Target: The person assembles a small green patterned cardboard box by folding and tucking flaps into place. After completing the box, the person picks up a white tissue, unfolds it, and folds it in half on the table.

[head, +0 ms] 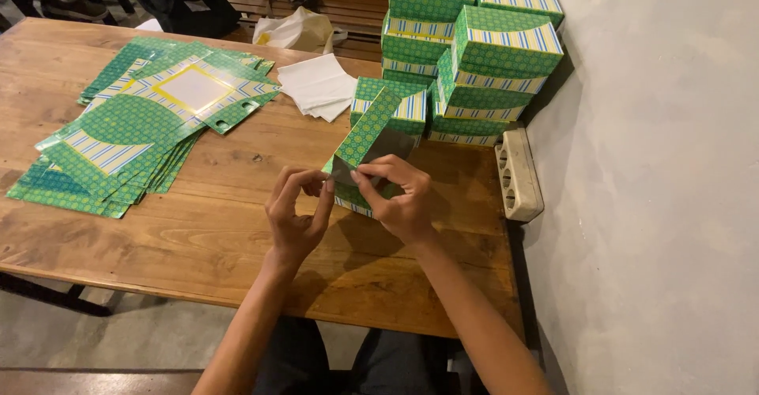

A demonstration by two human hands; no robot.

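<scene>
A partly folded green patterned cardboard box [370, 132] stands on the wooden table [205, 229], its grey inside showing. My right hand [399, 197] grips its lower flap with thumb and fingers. My left hand [296, 209] pinches the same box at its left corner, fingertips touching the card. Both hands meet at the box's near edge.
A spread pile of flat green box blanks [134, 126] lies at the left. Several finished green boxes [474, 55] are stacked by the wall at the back right. White paper sheets [318, 85] lie behind. A white power strip [518, 173] sits at the table's right edge.
</scene>
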